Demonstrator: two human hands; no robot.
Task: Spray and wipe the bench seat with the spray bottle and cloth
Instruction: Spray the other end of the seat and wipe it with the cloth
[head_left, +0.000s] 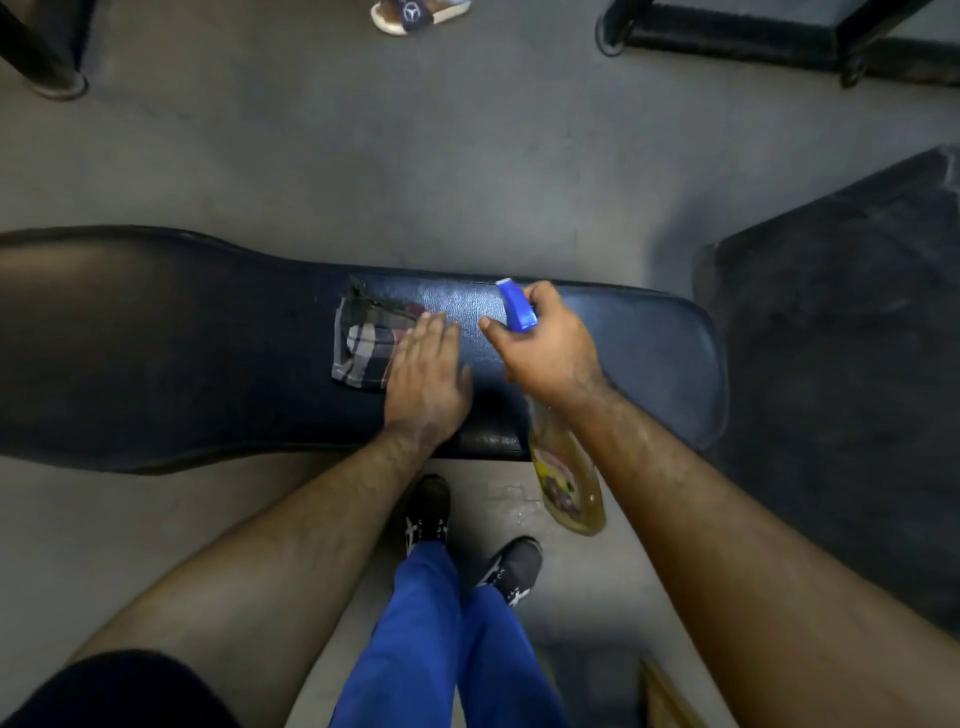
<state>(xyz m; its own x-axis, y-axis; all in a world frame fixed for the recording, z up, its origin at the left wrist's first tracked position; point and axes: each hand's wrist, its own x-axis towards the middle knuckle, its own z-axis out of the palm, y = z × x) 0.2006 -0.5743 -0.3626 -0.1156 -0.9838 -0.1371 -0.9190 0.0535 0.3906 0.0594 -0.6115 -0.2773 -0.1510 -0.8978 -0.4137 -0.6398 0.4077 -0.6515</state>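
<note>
A long dark padded bench seat (182, 353) runs across the middle of the head view. A checked cloth (366, 343) lies flat on it. My left hand (423, 376) rests palm down, fingers together, on the cloth's right edge. My right hand (545, 348) grips the neck of a spray bottle (569, 478) with a blue nozzle (517, 306) pointing at the seat just right of the cloth. The bottle's clear body with yellowish liquid hangs below my wrist, over the seat's near edge. The seat surface by the nozzle looks shiny.
Grey concrete floor (467, 156) surrounds the bench. A black mat or pad (841, 364) lies at the right. Black metal frame legs (727, 31) stand at the top right and top left. Another person's sandalled foot (415, 15) is at the top. My shoes (511, 569) are below the bench.
</note>
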